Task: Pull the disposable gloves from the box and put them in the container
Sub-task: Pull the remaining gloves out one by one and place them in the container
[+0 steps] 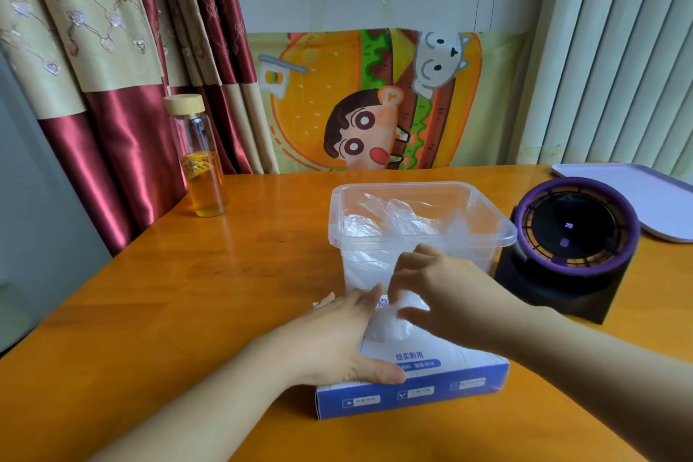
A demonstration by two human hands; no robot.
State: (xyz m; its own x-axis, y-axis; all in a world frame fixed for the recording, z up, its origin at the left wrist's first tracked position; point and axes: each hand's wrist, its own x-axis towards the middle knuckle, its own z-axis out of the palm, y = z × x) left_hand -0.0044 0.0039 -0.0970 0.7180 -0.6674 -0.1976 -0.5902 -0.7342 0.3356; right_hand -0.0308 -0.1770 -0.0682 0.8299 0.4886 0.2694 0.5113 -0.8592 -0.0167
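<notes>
A blue and white glove box (431, 388) lies flat on the wooden table near the front. My left hand (337, 334) presses flat on its top, fingers straight. A clear plastic glove (388, 326) sticks up out of the box's opening, and my right hand (438, 289) pinches its top between thumb and fingers. Just behind the box stands a clear plastic container (487, 232), open on top, with several crumpled clear gloves (393, 219) inside it.
A glass bottle (200, 161) with amber liquid stands at the back left. A black and purple round device (570, 244) sits right of the container, with a pale tray (637, 199) behind it. Curtains and a cartoon cloth hang behind the table (187, 293).
</notes>
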